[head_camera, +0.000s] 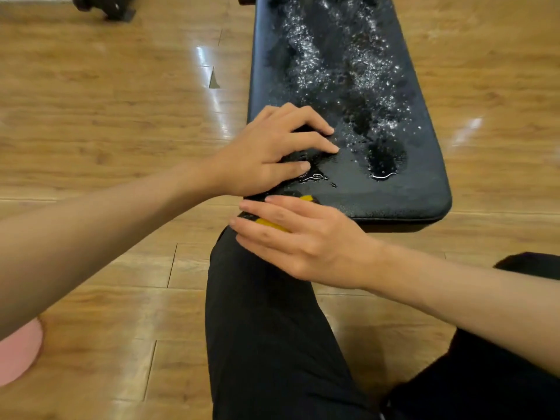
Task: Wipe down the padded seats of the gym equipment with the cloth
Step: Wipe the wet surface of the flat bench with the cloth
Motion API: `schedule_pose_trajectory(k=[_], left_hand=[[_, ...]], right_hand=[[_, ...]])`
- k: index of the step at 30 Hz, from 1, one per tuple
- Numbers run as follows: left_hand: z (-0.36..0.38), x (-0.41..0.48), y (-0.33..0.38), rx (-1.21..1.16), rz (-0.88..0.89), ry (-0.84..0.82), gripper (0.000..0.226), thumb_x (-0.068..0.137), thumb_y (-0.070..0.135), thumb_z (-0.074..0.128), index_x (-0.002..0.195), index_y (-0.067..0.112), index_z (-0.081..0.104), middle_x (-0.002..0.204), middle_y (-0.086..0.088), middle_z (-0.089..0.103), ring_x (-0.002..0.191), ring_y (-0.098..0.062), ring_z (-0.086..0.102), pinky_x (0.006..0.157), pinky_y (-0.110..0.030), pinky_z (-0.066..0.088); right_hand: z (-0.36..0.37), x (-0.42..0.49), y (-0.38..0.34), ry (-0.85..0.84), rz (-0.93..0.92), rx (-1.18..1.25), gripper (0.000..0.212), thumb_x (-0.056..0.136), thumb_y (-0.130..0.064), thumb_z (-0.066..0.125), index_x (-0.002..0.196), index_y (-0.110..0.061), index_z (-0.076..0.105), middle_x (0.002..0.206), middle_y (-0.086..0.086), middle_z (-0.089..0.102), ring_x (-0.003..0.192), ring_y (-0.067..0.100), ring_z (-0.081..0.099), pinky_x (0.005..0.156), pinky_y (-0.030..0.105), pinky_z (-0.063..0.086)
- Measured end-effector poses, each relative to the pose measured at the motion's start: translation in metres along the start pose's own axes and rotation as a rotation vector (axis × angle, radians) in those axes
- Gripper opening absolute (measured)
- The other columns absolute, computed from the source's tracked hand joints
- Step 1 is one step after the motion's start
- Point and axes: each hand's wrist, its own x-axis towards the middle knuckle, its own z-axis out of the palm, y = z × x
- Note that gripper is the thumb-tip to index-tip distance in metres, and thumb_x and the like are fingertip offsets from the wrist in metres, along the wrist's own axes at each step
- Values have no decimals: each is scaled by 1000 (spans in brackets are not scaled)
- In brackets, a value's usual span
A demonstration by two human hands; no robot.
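A black padded bench seat (394, 189) runs away from me, with water droplets and wet streaks along its middle. A dark cloth with yellow trim (306, 197) lies over the seat's near left corner and is hard to tell from the pad. My left hand (266, 150) presses on it with bent, spread fingers. My right hand (303, 237) lies over the cloth's yellow end at the near edge. Its fingers are straight and its thumb is hidden underneath.
Wooden plank floor (106, 116) surrounds the bench on both sides. My leg in black trousers (266, 328) is under my right hand, touching the bench's near end. Dark equipment (106, 7) stands at the far left. A pink object (18, 353) sits at the lower left edge.
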Motion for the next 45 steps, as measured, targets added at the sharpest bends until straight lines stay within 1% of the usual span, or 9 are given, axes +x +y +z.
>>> schedule_pose_trajectory(k=[9,12,17,20,23,28,32,38,45], left_hand=[[2,2,6,1,-46,-13,44,100,44,40,133,27,62,139,5,51,117,-18,46,103,-39,28],[1,2,9,36,-55,-29,45,100,46,40,134,26,61,140,5,50,119,-18,46,101,-41,30],[-1,-2,12,77,-59,-85,47,102,41,35,143,26,54,148,5,45,129,-14,43,104,-30,23],[-1,-6,14,99,-63,-111,49,103,40,35,148,26,49,154,4,41,141,-16,37,113,-39,24],[-1,-6,16,101,-77,-94,50,102,42,35,147,26,50,153,3,42,142,-18,37,114,-47,26],[1,-6,16,77,-94,-68,50,100,43,37,145,26,52,152,4,43,138,-17,39,113,-50,26],[0,-6,20,69,-100,-74,53,98,46,39,145,25,52,152,4,43,139,-17,39,113,-50,27],[-2,-4,25,60,-123,-90,52,99,43,38,145,24,52,153,4,43,143,-17,37,112,-52,27],[0,-4,23,55,-138,-75,48,100,42,39,143,26,54,152,4,44,140,-17,39,112,-52,27]], right_hand=[[-81,-133,53,-140,260,20,45,95,-2,65,138,-12,57,145,15,51,136,30,48,101,50,49],[-61,-108,35,-50,259,-23,39,96,-5,64,135,-11,61,144,11,54,134,29,51,101,47,49],[-4,-20,-1,116,62,-13,25,102,-7,54,119,-9,72,132,10,65,124,32,60,100,45,49],[-7,-28,11,122,-15,-19,25,102,-8,55,121,-9,71,134,9,64,125,32,59,99,45,49],[-40,-88,41,44,-67,-38,31,99,-10,62,130,-10,66,142,7,57,133,31,52,100,45,49],[-94,-169,81,-139,34,-59,49,93,-10,71,140,-15,56,148,7,50,137,28,48,103,47,49],[-69,-134,53,-42,114,-60,41,97,-8,64,137,-13,59,146,7,52,136,28,49,102,43,49],[-16,-50,9,97,87,-17,29,104,-5,48,126,-8,67,139,13,59,128,34,56,102,46,47],[-68,-142,55,1,105,-48,41,98,-7,63,138,-12,58,146,9,52,136,30,49,102,45,49]])
